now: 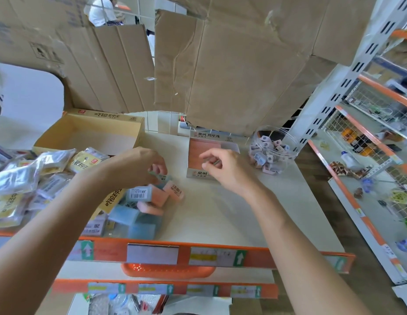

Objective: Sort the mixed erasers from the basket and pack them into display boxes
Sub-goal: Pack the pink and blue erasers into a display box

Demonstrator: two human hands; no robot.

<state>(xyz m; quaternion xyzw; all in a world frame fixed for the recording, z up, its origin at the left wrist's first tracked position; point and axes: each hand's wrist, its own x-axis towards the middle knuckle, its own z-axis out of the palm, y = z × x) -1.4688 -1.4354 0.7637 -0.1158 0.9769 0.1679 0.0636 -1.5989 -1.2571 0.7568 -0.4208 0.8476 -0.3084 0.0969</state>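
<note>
A heap of pink and blue wrapped erasers (pixel 150 201) lies on the white shelf top, left of centre. My left hand (pixel 138 164) hovers over the heap's far end, fingers curled round a blue eraser (pixel 160 176). A small white display box (pixel 211 155) with Korean print stands just right of it, with pink erasers inside. My right hand (pixel 220 169) is over the box's front edge, fingers loosely curled; whether it holds anything is unclear. The orange basket (pixel 168 270) sits on the shelf below.
A larger open tan cardboard box (pixel 88 133) stands at the back left beside a pile of bagged packets (pixel 27 178). A clear round tub (pixel 271 148) of small sharpeners sits at the back right. Flattened cardboard hangs behind. Metal shelving stands on the right.
</note>
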